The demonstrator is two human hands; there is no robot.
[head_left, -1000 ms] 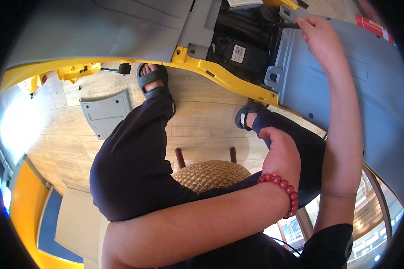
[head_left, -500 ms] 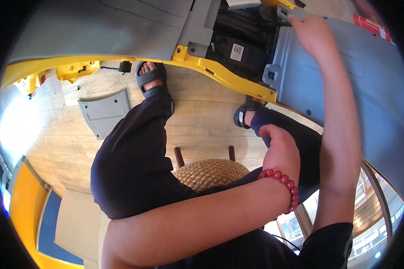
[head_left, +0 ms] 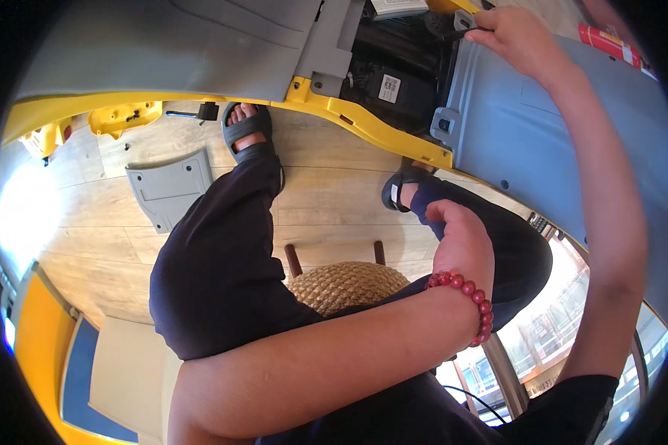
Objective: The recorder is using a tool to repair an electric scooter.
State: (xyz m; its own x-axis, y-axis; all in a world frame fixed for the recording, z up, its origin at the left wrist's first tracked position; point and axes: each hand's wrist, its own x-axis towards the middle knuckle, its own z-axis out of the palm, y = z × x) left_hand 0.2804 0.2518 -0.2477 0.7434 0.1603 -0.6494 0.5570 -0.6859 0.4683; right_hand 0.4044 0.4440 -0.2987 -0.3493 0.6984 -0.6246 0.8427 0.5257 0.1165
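Note:
My right hand (head_left: 518,41) is closed round a thin black rod-like tool (head_left: 466,34), whose exact kind I cannot make out. Its dark end points left, beside the grey bracket (head_left: 464,20) at the upper edge of the blue-grey panel (head_left: 527,133). To the left of that panel lies an open bay with a black box (head_left: 404,93) bearing a white label. My left hand (head_left: 464,237), below a red bead bracelet, rests over my right leg. Most of its fingers are hidden, so its grip does not show.
Along the bay runs a yellow frame edge (head_left: 378,126). A loose grey cover (head_left: 172,187), a yellow plastic part (head_left: 125,117) and a black-headed tool (head_left: 206,111) lie on the wooden floor. A woven stool (head_left: 345,285) stands between my legs. At upper right is a red cylinder (head_left: 608,41).
My right forearm has swung to the right and its elbow outward. The hand has shifted slightly right, exposing more of the black tool. My left hand stays on the leg.

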